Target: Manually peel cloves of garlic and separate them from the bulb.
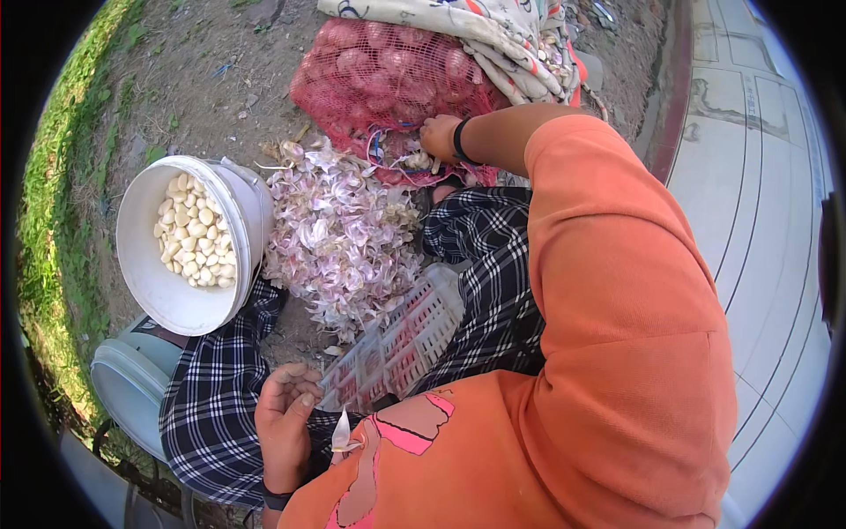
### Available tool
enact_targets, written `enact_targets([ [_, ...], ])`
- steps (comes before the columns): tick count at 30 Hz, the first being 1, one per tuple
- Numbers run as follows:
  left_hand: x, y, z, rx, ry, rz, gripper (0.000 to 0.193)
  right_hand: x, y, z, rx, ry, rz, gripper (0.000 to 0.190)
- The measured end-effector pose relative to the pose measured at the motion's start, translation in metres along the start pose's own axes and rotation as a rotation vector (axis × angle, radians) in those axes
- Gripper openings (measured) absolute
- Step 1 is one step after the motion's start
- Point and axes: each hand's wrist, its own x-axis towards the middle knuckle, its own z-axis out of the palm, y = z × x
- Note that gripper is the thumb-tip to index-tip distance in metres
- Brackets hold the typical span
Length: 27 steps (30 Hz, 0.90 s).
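Note:
My right hand reaches down at the mouth of a red mesh bag full of garlic bulbs. Its fingertips are partly hidden, so whether it grips a bulb is unclear. Loose garlic bulbs lie just below it on the netting. Above my lap, my left hand has loosely curled fingers, the thumb apart from them, and nothing visible in it. Peeled garlic cloves partly fill a tilted white plastic bucket. Beside the bucket is a heap of garlic skins.
A slatted plastic crate sits between my legs. A pale blue bucket stands by my left leg. Printed cloth covers the mesh bag's far end. White tiles run along the right side. A piece of garlic skin clings to my shirt.

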Motion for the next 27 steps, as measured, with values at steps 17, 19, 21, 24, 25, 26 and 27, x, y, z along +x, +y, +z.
enact_targets([
  [17, -0.009, 0.0, 0.02, 0.076, -0.089, 0.096, 0.032, -0.077, 0.023, -0.072, 0.702, 0.386, -0.094, 0.017],
  [19, -0.007, 0.001, 0.015, 0.083, -0.109, 0.1, 0.036, -0.101, 0.009, -0.107, 1.096, 0.39, -0.123, 0.017],
  [21, -0.004, 0.004, 0.013, 0.15, -0.1, 0.162, 0.048, -0.123, -0.012, -0.149, 1.114, 0.46, -0.216, 0.017],
  [24, -0.009, 0.014, 0.017, 0.271, -0.012, 0.44, 0.071, -0.171, -0.083, -0.218, 1.149, 0.498, -0.314, 0.015],
  [25, -0.01, 0.015, 0.011, 0.357, 0.023, 0.563, 0.078, -0.183, -0.11, -0.236, 1.158, 0.547, -0.383, 0.015],
  [26, -0.012, 0.013, 0.008, 0.372, 0.035, 0.597, 0.082, -0.197, -0.142, -0.247, 1.296, 0.52, -0.435, 0.016],
  [27, -0.012, 0.013, 0.01, 0.392, 0.029, 0.647, 0.086, -0.204, -0.161, -0.25, 1.16, 0.618, -0.486, 0.019],
])
